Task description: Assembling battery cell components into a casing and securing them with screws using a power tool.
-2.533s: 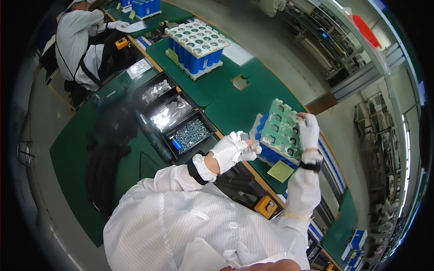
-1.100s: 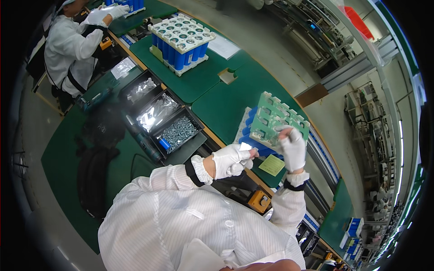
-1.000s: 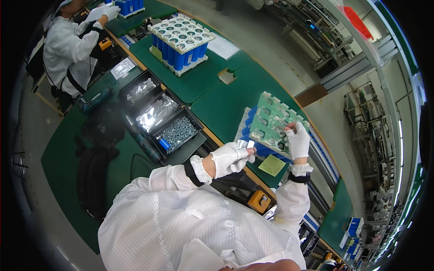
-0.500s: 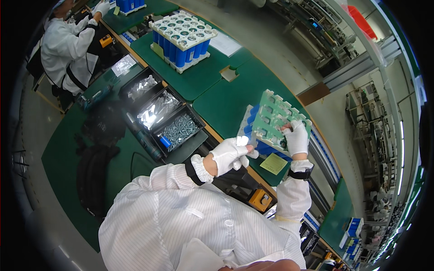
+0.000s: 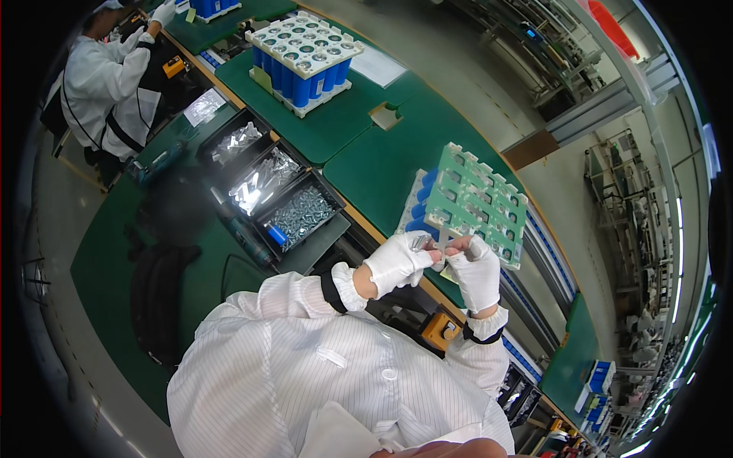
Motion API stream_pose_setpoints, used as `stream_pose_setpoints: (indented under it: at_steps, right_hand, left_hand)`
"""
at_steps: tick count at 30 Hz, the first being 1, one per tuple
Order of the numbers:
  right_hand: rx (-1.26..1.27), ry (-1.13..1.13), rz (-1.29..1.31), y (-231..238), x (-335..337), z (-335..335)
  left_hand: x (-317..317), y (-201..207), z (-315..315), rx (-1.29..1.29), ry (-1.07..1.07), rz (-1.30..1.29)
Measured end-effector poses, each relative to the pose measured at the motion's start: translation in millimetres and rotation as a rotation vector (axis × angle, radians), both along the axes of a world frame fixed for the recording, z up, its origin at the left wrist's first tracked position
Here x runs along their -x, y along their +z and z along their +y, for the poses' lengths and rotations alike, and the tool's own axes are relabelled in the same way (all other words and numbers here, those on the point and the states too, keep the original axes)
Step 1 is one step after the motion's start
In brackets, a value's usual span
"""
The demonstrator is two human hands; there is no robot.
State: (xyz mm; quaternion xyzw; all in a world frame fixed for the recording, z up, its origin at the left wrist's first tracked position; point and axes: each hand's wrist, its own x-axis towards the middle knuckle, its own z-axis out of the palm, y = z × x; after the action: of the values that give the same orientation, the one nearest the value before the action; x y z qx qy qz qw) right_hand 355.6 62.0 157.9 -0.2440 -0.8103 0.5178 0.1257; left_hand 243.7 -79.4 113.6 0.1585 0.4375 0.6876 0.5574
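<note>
A green plastic holder board [image 5: 477, 200] lies on top of a pack of blue cylindrical cells [image 5: 420, 204] on the green bench mat [image 5: 382, 164]. Both my hands wear white gloves and meet at the near edge of that pack. My left hand [image 5: 395, 264] is closed around several small shiny metal parts [image 5: 420, 243]. My right hand [image 5: 478, 273] pinches at those parts with its fingertips, touching the left hand's fingers.
A second, larger blue cell pack [image 5: 305, 52] stands at the back. Black trays hold screws [image 5: 301, 217] and clear bags [image 5: 263, 179]. A blue power screwdriver [image 5: 256, 238] lies beside them. A co-worker in white [image 5: 107, 84] works at the far left. An orange box [image 5: 443, 330] hangs below the bench edge.
My right hand has come down from the far part of the green board to the left hand at the pack's near edge. The left hand has stayed closed on the metal parts.
</note>
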Motion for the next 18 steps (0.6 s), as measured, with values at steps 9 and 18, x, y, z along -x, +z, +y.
stream_pose_setpoints:
  at_steps: [9, 18]
  right_hand:
    - [-0.613, -0.065, 0.029, 4, 6, 78]
    - [-0.771, 0.071, 0.052, -6, 13, 80]
  left_hand:
    - [-3, -27, 2, -0.234, 0.097, -0.481]
    - [-1, -16, 0, -0.218, 0.052, -0.439]
